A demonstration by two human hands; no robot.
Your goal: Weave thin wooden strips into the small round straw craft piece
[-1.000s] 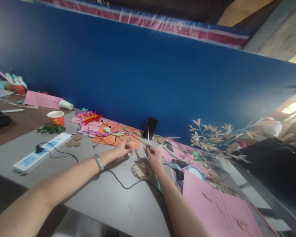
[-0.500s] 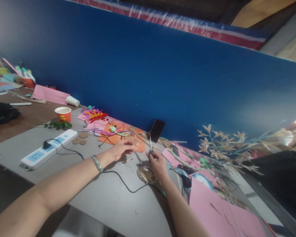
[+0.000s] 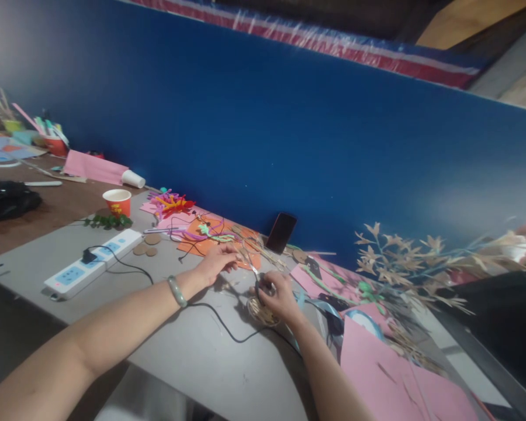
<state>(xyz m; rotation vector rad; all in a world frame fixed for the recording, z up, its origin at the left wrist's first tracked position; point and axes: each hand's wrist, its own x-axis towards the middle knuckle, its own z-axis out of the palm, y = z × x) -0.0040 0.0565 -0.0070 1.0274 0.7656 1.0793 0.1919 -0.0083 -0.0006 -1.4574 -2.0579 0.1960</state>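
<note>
Head view: looks down and forward over a craft bench, both forearms reaching in from the bottom edge.
Partition: blue partition (image 3: 289,146) runs along the back of the bench, behind everything.
Bench: grey table (image 3: 193,356), butted against a brown table (image 3: 35,219) on the left.
Paper: pink sheets (image 3: 377,374) overlap at the right front; an orange sheet (image 3: 210,245) lies mid-bench with coloured pipe cleaners (image 3: 170,203) behind it.
Plants: dried branches (image 3: 403,257) spread across the right side, above the pink sheets.
Power: white power strip (image 3: 94,263) at the left, 1 black plug in it; a black cable (image 3: 228,330) loops between the 2 forearms.
Left hand: left hand (image 3: 217,262) rests at the near edge of the orange sheet, fingertips bunched close together; cannot tell if they pinch anything. Pale green bracelet (image 3: 176,291) on the wrist.
Right hand: right hand (image 3: 280,295) is closed around the handles of the scissors (image 3: 255,275), fingers curled tight on them.
Scissors: blades tilt up and left toward the left fingertips, just short of them; blades too blurred to tell if parted.
Dish: round dish of thin sticks (image 3: 260,313) sits directly under the right hand, partly hidden by it.
Phone: dark phone (image 3: 281,232) leans against the partition behind the hands.
Cups: red paper cup (image 3: 117,202) upright at the left; white cup (image 3: 134,178) on its side beyond it.
Small bits: 2 brown card discs (image 3: 148,245) beside the power strip.
</note>
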